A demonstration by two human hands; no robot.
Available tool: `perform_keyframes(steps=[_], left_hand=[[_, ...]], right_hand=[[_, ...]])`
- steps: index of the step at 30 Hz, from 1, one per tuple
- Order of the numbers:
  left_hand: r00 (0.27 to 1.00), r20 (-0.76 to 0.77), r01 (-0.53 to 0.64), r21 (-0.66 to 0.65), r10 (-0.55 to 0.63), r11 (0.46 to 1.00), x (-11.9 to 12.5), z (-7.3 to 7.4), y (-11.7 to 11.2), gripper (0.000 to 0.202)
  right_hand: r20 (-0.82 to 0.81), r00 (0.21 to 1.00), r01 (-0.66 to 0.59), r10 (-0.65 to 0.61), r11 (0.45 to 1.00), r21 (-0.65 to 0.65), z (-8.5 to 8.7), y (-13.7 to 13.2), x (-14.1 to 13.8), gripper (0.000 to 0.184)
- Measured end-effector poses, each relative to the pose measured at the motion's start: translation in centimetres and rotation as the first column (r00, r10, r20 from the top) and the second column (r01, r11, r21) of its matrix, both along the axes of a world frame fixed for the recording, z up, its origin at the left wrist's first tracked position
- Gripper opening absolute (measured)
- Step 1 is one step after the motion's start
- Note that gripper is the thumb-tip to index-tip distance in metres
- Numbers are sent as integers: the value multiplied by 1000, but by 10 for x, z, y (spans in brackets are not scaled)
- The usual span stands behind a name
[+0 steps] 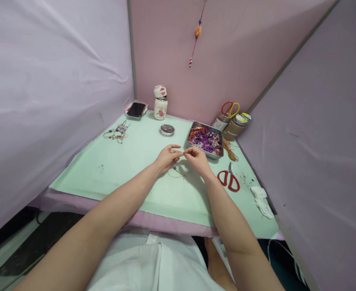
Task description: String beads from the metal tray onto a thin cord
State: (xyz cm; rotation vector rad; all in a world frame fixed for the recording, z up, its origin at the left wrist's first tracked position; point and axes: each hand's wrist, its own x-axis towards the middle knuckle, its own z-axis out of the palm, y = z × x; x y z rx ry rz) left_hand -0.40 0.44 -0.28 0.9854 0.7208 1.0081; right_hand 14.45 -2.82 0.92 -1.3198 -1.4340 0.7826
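Note:
My left hand [167,156] and my right hand [197,158] meet over the middle of the green mat [111,169], fingertips pinched together almost touching. Between them runs a thin clear cord [178,174] that droops in a loop onto the mat, with a small dark bead [174,167] on it. Whatever sits right at the fingertips is too small to name. A metal tray [218,132] full of mixed purple, pink and red beads lies just beyond my right hand.
Red scissors [229,180] lie right of my right hand, with a crumpled white tissue [262,201] further right. At the back are a spool [167,129], a small bottle [160,103], a phone [136,109], finished bead strings [117,133] and jars [235,125] holding scissors.

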Motion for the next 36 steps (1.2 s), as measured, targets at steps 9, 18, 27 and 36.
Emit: perform_keyframes(steps=[9, 18, 27, 36], left_hand=[[999, 48, 20, -39, -18, 999, -2, 4, 0, 44], [998, 57, 5, -66, -2, 998, -1, 7, -2, 40], [995, 103, 12, -137, 2, 991, -1, 8, 0, 36], [998, 64, 14, -146, -4, 989, 0, 2, 1, 32]], right_hand=[[-16, 1000, 7, -8, 1000, -23, 3, -1, 1, 18], [-13, 1000, -9, 9, 1000, 9, -2, 2, 2, 12], [171, 985, -22, 1, 993, 118, -3, 2, 3, 13], [390, 919, -132, 49, 973, 189, -4, 2, 6, 8]])
